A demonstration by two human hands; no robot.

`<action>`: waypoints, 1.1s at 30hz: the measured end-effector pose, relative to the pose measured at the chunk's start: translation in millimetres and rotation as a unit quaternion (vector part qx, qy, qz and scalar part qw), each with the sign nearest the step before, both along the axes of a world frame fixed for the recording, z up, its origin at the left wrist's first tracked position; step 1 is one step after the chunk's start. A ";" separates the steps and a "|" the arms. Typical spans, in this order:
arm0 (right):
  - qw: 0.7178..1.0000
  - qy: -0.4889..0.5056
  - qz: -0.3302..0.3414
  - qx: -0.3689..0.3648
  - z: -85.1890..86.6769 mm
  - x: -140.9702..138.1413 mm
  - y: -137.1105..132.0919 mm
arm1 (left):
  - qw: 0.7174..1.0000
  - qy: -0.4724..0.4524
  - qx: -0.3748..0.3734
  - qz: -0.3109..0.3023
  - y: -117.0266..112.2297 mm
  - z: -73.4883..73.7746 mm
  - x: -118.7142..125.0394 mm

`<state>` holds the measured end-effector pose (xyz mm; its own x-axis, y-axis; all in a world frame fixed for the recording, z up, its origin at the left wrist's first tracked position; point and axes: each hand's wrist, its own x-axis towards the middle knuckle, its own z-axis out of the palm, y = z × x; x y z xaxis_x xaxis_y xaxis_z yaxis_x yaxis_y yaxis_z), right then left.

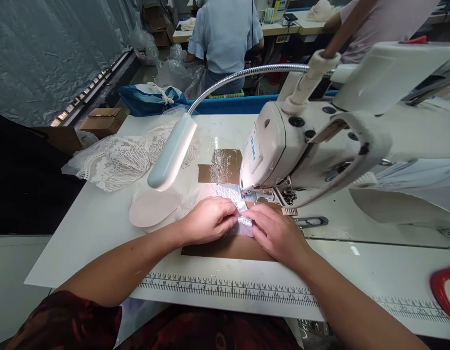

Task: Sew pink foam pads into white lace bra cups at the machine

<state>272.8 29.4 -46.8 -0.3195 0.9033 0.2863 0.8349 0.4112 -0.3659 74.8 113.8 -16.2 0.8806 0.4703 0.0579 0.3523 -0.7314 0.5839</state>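
Note:
My left hand [214, 218] is closed, its fingertips pinching the left edge of a strip of white lace fabric [244, 226]. From the other side my right hand [274, 228] pinches the same lace. The strip lies just in front of the needle area of a white sewing machine [268, 141], and more lace [225, 193] runs on to the left of the presser foot. Beneath my hands is a brown sheet [225, 248] on the table. The fingers hide part of the lace.
A lamp [172, 150] on a bendable metal neck hangs over the left side. Lace pieces [115, 160] and a pale cup-shaped piece [155, 209] lie left. Red-handled scissors [441, 291] rest at far right, near a printed ruler [225, 288]. A person in light blue [227, 36] sits beyond.

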 end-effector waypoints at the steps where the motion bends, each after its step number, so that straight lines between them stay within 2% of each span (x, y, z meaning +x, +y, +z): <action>1: 1.000 0.002 0.009 0.003 -1.3 -0.3 0.0 | 1.000 0.002 -0.001 0.000 0.2 0.4 -0.2; 4: 0.999 -0.001 0.026 0.022 -3.7 -0.2 -1.3 | 0.999 0.014 0.030 -0.003 -0.9 -2.1 0.1; 10: 0.999 0.000 0.031 0.026 -5.2 0.7 -6.5 | 0.987 0.050 0.151 -0.028 -4.6 -12.6 1.1; 16: 0.999 -0.006 0.025 0.043 -5.8 -2.1 -6.0 | 0.976 0.077 0.201 -0.039 0.8 -16.2 0.6; 22: 0.996 -0.048 0.016 0.075 -4.3 -3.3 -4.5 | 0.961 0.105 0.252 -0.050 5.9 -12.5 -0.1; 28: 0.994 -0.058 0.011 0.094 -5.7 -2.2 -5.1 | 0.959 0.112 0.255 -0.049 2.9 -6.9 0.4; 33: 0.994 -0.062 0.009 0.087 -6.7 -1.9 -4.6 | 0.960 0.118 0.249 -0.053 7.7 -8.3 -0.1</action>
<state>271.0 24.8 -53.5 -0.3785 0.8372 0.3947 0.8608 0.4751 -0.1823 74.7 121.4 -24.5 0.9381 0.3433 0.0462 0.3400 -0.9381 0.0659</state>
